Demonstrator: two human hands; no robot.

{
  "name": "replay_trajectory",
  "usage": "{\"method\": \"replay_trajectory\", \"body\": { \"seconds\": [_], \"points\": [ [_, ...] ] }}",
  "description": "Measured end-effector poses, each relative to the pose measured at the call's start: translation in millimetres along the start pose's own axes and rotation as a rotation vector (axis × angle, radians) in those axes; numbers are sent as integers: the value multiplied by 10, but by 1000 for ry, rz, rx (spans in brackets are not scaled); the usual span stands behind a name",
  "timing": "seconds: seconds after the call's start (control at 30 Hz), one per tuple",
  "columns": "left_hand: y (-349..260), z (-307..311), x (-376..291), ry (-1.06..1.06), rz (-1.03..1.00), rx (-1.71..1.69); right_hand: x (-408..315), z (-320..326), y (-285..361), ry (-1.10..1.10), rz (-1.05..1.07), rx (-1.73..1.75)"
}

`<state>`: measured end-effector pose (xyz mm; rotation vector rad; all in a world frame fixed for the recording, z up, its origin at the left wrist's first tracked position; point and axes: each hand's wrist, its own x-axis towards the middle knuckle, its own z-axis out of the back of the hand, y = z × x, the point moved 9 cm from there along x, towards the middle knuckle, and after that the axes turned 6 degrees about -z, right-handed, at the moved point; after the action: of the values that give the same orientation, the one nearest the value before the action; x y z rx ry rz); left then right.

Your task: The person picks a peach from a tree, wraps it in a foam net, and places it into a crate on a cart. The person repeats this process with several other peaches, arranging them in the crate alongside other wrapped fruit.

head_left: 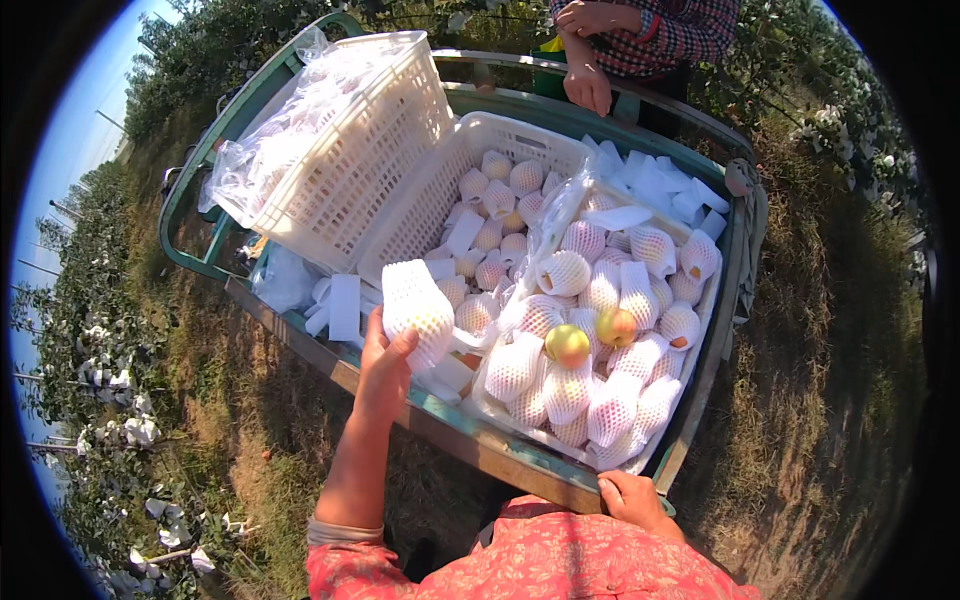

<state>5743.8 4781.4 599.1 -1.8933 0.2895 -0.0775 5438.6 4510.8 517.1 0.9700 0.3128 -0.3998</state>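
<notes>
My left hand [384,382] holds a fruit in a white foam-net sleeve [418,315], above the near side of a green metal cart [322,349]. The sleeve stands up past the fruit at its top. My right hand [637,501] is curled over the cart's near edge at the right corner. Just beyond it, a plastic-lined crate [709,289] is heaped with fruits in foam nets [613,409]. Two bare yellow-red apples [568,346] lie on top of that heap. Behind my left hand, a white plastic crate [517,133] contains more netted fruits [499,199].
A full white perforated crate [352,165] stands at the cart's far left, covered with clear plastic film [315,97]. Loose foam sleeves [652,184] lie at the right back; others [344,307] lie at the left. A person in a checked shirt [675,34] leans at the far rail.
</notes>
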Motion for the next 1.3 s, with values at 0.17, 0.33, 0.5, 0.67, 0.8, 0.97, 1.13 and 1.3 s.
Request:
{"method": "replay_trajectory", "body": {
  "seconds": [0.17,0.33,0.5,0.67,0.8,0.97,1.13,1.3],
  "points": [
    [645,402,1616,143,127,351,-29,122,37,-237,-190,-38],
    [1527,760,2435,314,279,950,-10,144,100,-320,-259,-176],
    [1546,1240,2707,442,378,1260,-13,166,89,-371,-298,-209],
    [1644,1663,2561,687,529,1563,23,174,101,-346,-318,-218],
    [1953,1661,2569,788,495,1627,43,174,91,-336,-326,-215],
    [2197,1734,2543,868,419,1879,18,170,40,-355,-334,-215],
    [2377,1833,2954,937,322,1754,11,158,-2,-350,-372,-190],
    [2488,1950,3222,679,232,1773,12,156,8,-339,-359,-225]
  ]
}}
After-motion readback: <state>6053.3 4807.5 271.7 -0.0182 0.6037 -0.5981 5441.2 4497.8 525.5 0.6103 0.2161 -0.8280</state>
